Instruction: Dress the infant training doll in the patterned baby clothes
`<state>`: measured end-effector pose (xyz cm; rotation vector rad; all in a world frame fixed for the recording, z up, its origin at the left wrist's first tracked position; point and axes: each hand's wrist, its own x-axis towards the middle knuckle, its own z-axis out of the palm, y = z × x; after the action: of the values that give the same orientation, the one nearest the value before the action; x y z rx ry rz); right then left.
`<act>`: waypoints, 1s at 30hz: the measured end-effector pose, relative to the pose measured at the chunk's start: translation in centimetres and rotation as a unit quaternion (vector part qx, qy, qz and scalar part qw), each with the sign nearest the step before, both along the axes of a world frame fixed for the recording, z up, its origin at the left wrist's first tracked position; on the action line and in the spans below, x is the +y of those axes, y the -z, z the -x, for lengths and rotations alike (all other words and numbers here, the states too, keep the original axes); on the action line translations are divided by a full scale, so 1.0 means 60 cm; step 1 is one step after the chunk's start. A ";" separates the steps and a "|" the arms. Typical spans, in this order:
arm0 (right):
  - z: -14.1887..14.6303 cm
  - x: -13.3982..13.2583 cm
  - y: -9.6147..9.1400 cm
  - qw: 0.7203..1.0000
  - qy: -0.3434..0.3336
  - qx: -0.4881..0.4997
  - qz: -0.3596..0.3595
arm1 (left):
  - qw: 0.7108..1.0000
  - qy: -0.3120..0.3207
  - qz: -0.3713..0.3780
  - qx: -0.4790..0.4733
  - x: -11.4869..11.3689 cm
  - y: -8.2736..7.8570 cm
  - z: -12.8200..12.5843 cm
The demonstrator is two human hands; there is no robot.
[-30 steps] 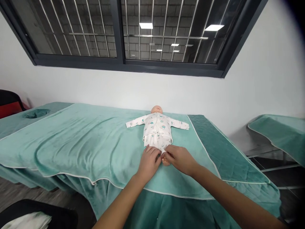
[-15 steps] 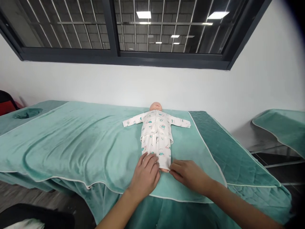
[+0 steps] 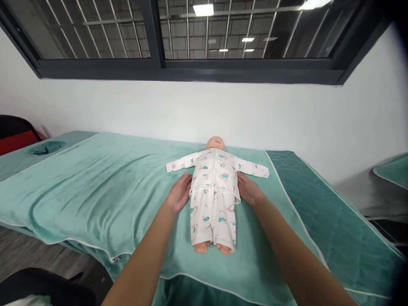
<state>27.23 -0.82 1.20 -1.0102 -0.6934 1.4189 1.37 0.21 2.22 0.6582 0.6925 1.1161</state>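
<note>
A baby doll (image 3: 215, 143) lies on its back, head toward the wall and arms spread sideways. It wears a white printed long-sleeved top (image 3: 214, 170) and matching trousers (image 3: 213, 214); its bare feet (image 3: 202, 247) stick out below the cuffs. Along the left side of the doll's torso, below the sleeve, rests my left hand (image 3: 180, 192), fingers stretched out against the top. My right hand (image 3: 250, 189) mirrors it on the other side, its fingers extended beside the waist. Neither hand grips anything; some fingertips are partly hidden by the top's edges.
The doll lies on a light green blanket (image 3: 127, 178) covering a bed with a darker quilted cover (image 3: 321, 204) at right. A face hole (image 3: 47, 148) shows at the far left. Behind stand a white wall (image 3: 153, 110) and a barred window; a black-and-red chair (image 3: 15, 135) is at left.
Both hands have left the trouser cuffs and moved up to either side of the doll's torso. The doll's feet now show fully. The camera view has shifted slightly.
</note>
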 end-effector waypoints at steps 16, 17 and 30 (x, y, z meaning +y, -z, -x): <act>0.014 0.045 -0.004 0.995 -0.001 0.099 -0.029 | 0.999 -0.014 -0.031 -0.025 0.084 0.016 -0.070; 0.014 0.046 -0.005 0.995 -0.007 0.096 -0.028 | 0.999 -0.010 -0.033 -0.030 0.086 0.017 -0.070; 0.001 0.059 -0.005 0.993 -0.056 0.101 -0.035 | 0.996 0.013 0.028 -0.079 0.120 0.028 -0.064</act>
<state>27.18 2.72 1.50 -0.7697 -0.6542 1.5595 5.19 7.40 0.53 0.5245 0.5753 1.1081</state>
